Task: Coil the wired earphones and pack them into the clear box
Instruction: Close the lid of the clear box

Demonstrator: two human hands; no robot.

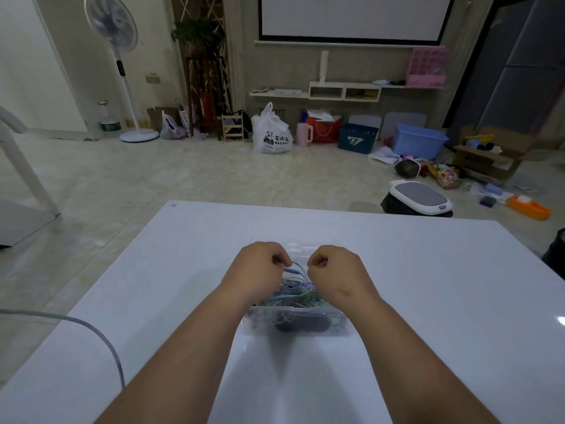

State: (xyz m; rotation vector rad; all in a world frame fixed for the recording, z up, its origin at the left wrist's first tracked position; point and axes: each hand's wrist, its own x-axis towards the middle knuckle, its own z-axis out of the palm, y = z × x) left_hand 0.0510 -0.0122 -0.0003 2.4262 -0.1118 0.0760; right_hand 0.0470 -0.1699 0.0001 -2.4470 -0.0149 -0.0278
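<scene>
**Holding a blue earphone wire over the clear box**

Both hands hover close together above the clear box (342, 327), which sits on the white table (428, 286) near the middle of its near half. The left hand (260, 266) is curled into a loose fist, and its fingers (279, 258) pinch a pale blue strand of the wired earphones (296, 266). From there the strand arcs to the right and drops toward the box. The right hand (334, 269) is just beside the left, apart from it, with its fingers (318, 262) also curled tight. The blue strand passes right under them, but I cannot tell whether they actually have hold of it.

Inside the box lies a loose tangle of more wires in blue, green and purple, with some dark shapes under them at the near wall; what those are is too blurred to say. Part of the box's clear lid (293, 246) shows just beyond the knuckles.

A grey cable (101, 338) loops over the left edge of the table, well apart from the box. On the floor beyond the table's far right corner stands a white bin (420, 195).
</scene>
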